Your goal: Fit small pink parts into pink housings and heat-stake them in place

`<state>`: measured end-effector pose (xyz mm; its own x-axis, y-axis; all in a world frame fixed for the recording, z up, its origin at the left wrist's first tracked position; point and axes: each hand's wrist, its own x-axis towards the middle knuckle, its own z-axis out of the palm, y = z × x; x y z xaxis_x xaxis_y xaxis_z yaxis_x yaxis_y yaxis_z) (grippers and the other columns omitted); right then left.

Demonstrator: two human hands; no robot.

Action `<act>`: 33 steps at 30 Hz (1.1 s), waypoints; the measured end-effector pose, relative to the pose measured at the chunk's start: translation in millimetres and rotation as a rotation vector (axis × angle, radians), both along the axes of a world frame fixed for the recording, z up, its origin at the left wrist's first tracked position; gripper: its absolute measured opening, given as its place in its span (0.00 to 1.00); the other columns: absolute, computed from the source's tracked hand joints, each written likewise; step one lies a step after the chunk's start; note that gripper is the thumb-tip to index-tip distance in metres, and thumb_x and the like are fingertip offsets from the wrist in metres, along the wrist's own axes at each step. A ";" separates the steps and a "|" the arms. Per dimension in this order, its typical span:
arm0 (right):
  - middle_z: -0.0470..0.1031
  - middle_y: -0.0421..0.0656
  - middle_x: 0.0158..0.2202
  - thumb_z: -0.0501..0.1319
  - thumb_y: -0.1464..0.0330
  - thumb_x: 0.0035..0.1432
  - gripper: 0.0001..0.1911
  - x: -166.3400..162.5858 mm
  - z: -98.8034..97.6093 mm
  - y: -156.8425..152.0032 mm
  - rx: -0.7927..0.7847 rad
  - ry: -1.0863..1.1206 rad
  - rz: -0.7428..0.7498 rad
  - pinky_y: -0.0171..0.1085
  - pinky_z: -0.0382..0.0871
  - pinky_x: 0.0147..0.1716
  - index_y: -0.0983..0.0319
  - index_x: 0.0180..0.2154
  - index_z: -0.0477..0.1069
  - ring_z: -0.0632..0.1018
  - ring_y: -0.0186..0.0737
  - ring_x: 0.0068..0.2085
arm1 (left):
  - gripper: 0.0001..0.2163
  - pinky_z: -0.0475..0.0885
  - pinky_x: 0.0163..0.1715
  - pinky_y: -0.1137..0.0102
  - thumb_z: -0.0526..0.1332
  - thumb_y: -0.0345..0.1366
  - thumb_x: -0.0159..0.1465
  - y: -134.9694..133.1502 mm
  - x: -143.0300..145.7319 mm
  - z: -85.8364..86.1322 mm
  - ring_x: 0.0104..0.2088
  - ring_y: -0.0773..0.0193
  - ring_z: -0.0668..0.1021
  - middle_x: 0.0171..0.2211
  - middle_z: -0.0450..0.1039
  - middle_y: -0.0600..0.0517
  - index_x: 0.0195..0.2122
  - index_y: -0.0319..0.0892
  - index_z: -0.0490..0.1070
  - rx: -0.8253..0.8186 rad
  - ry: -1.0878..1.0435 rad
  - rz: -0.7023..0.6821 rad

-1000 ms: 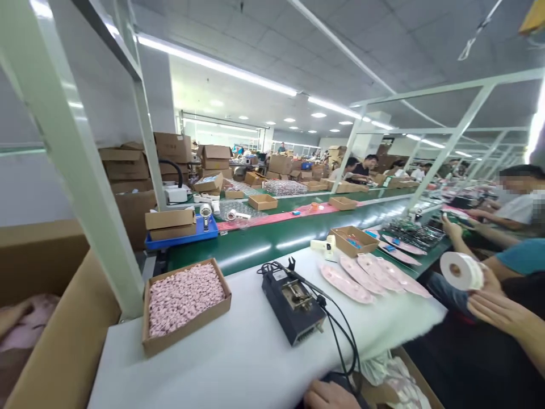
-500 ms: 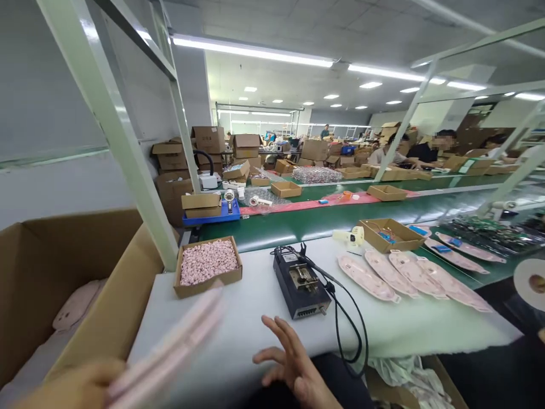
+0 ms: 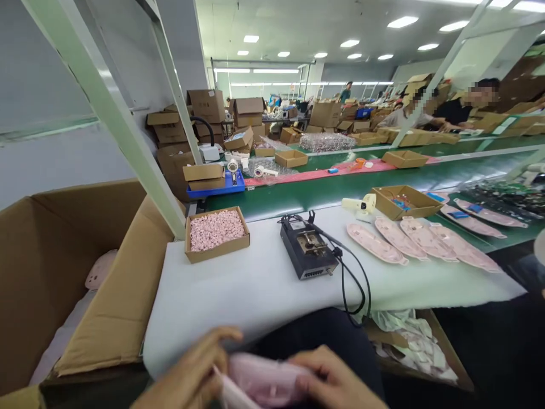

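Low in the head view, above my dark-clothed lap, I hold a pink plastic shell (image 3: 266,378) between both hands. My left hand (image 3: 193,366) is closed on its left end, where a paler strip shows along the edge; motion blurs the fingers. On the right end, my right hand (image 3: 330,375) grips with the thumb and bent fingers. The lower part of the shell runs out of the picture. Beyond my hands, a black box-shaped device (image 3: 309,247) with a metal fixture on top and black cables stands on the white-covered bench (image 3: 221,289).
A small carton of little pink parts (image 3: 217,230) sits at the bench's back left. Several pink shells (image 3: 377,243) lie in a row to the right, near an open cardboard tray (image 3: 406,201). A large carton (image 3: 106,295) stands left; another open box (image 3: 451,355) is below right.
My left hand has brought the pink shell from the left to above my lap. My right hand, open before, has closed on it. The view has tilted down.
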<state>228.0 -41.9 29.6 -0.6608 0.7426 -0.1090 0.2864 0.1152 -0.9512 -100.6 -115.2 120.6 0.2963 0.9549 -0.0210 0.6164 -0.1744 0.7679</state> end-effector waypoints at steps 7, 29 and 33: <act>0.82 0.48 0.46 0.57 0.67 0.70 0.16 -26.1 15.3 52.0 0.866 -0.073 -0.435 0.42 0.78 0.47 0.60 0.55 0.76 0.82 0.45 0.44 | 0.11 0.76 0.40 0.72 0.65 0.24 0.63 13.6 5.8 12.9 0.36 0.66 0.80 0.36 0.78 0.54 0.44 0.46 0.73 0.837 0.161 0.400; 0.80 0.42 0.53 0.55 0.73 0.70 0.16 -51.5 -14.4 47.6 1.009 -0.366 -0.317 0.48 0.54 0.57 0.56 0.54 0.73 0.76 0.44 0.54 | 0.23 0.56 0.66 0.48 0.51 0.17 0.56 30.3 -49.0 -83.0 0.54 0.54 0.77 0.46 0.80 0.53 0.46 0.47 0.73 0.546 0.609 0.284; 0.81 0.43 0.52 0.55 0.73 0.70 0.14 -53.0 -16.9 52.2 0.982 -0.324 -0.344 0.47 0.55 0.55 0.56 0.52 0.74 0.77 0.43 0.52 | 0.19 0.61 0.62 0.45 0.53 0.25 0.64 37.5 -38.5 -85.8 0.58 0.45 0.73 0.53 0.77 0.43 0.55 0.41 0.70 0.503 0.654 0.668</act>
